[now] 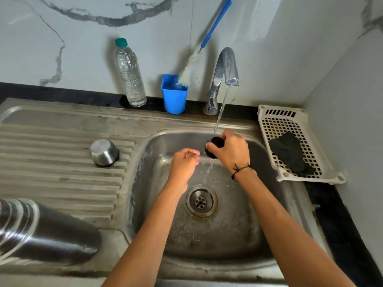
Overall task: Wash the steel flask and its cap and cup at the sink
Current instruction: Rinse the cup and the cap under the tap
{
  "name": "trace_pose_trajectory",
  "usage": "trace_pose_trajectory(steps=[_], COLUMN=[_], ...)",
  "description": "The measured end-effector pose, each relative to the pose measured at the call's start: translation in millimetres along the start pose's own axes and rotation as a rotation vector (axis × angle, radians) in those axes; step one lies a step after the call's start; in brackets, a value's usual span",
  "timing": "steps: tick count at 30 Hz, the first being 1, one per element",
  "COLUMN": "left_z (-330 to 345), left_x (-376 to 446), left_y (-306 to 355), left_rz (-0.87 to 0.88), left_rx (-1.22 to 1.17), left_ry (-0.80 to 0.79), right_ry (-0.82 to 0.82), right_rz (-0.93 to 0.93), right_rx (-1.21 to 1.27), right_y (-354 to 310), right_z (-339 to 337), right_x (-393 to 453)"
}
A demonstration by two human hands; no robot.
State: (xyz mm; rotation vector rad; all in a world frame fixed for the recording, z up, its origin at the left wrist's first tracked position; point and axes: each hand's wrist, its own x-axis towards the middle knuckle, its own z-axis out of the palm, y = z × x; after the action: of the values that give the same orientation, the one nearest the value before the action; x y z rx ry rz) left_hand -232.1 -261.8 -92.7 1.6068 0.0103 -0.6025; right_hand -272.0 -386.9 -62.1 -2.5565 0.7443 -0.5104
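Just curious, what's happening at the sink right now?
Right hand grips black cap under running tap. Left hand curled, empty. Steel cup, flask on drainboard. Nothing blocking.

Home kitchen, steel sink (275,241) with drainboard, tap (224,77), marble-look wall (83,21)

Sink basin (248,235) right of the drainboard (62,162). Cup (104,152) upside down on the drainboard, flask (47,233) lying nearer, front left. Behind, along the wall: bottle (130,75), tumbler (174,96) holding a brush (189,67), tap (223,77). Basket (290,141) right of the basin, cloth (290,152) in it. Both hands over the basin, right hand (232,150) with the cap (214,147) under the tap, left hand (184,162) beside it.
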Motion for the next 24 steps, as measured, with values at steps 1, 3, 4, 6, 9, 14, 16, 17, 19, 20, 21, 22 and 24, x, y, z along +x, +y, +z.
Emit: trace_pose_trajectory(steps=[1,3,4,6,9,14,16,17,19,20,21,22,24], left_z=[1,1,0,1,5,5,3,2,0,0,0,0,1], left_x=[-1,-1,-1,0,-1,-6,-8,-8,-7,-7,-7,-7,-7], left_y=[-1,1,1,3,7,10,10,10,10,10,10,10,10], left_rz=[0.002,0.016,0.019,0.013,0.014,0.027,0.026,0.027,0.023,0.018,0.015,0.014,0.022], left_rx=[0.002,0.007,0.005,-0.010,-0.015,-0.018,-0.018,-0.019,-0.021,-0.025,-0.030,-0.030,-0.022], left_ry=[-0.009,-0.017,-0.013,-0.002,-0.019,-0.012,-0.017,-0.017,-0.008,0.000,0.006,0.005,-0.007], right_ry=[0.010,0.144,0.189,0.131,0.092,0.090,0.087,0.156,0.219,0.157,0.071,0.019,0.108], right_rz=[0.001,-0.021,-0.019,0.003,0.018,0.034,0.028,0.008,0.005,0.017,0.024,0.026,0.020], right_rx=[-0.002,0.061,0.086,0.069,0.053,0.073,0.069,0.100,0.141,0.121,0.077,0.043,0.078], right_y=[2,3,1,-3,-3,-8,-5,-5,-6,-7,-7,-6,-6], right_z=[0,-3,-4,-3,-1,-2,-2,-4,-4,-2,1,4,4], right_x=[0,0,-1,0,1,2,-1,-2,-1,-1,-1,-2,-5])
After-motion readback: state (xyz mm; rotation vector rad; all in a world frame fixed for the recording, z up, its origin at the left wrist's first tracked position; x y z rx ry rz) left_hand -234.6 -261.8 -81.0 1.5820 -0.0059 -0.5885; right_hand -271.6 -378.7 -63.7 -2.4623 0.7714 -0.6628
